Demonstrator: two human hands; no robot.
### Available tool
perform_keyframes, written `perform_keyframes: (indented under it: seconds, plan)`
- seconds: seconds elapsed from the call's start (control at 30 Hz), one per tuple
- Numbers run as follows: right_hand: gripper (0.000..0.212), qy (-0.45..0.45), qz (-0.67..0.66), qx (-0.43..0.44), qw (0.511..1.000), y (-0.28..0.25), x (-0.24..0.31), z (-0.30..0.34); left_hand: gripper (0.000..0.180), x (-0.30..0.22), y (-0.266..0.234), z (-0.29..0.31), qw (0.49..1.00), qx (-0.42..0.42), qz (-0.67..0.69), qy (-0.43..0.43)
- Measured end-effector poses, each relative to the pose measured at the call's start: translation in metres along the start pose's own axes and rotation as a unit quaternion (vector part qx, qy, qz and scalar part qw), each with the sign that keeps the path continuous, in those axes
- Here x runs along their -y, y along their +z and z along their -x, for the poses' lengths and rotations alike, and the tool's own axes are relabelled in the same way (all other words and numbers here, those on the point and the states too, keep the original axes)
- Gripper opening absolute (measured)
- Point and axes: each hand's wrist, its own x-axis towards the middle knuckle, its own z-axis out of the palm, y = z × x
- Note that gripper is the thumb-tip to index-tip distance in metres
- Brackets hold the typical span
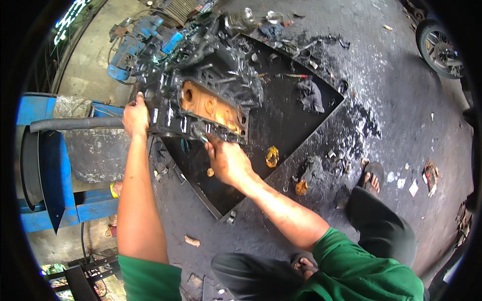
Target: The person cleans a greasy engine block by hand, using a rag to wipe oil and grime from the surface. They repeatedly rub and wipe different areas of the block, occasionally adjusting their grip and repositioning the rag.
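Observation:
A black, oily engine block lies tilted over a dark drip tray, its tan-coloured inner cavity facing up. My left hand grips the block's left edge, with the fingers partly hidden behind it. At the block's near edge, my right hand is closed in a pinch. A small greyish, thin piece shows at its fingertips against the metal; its kind cannot be made out.
In the tray lie a dark rag and a thin red-tipped tool. A blue motor stands behind the block; blue machinery is at left. My sandalled foot is right of the tray. A wheel stands far right.

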Motion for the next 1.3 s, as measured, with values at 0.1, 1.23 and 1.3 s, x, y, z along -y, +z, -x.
perform_keyframes:
  seconds: [0.1,1.23,1.3]
  plan:
    - [0.039,0.025,0.015,-0.024,0.999,0.004,0.002,0.0,0.07,0.001,0.001,-0.005,1.0,0.024,-0.017,0.01]
    - [0.043,0.125,0.054,0.035,0.99,0.009,-0.049,-0.007,0.072,0.01,0.004,-0.012,0.999,0.043,-0.021,0.024]
    - [0.043,0.13,0.08,0.029,0.988,0.012,-0.056,-0.01,0.073,0.01,0.004,-0.013,0.998,0.03,-0.045,0.02]
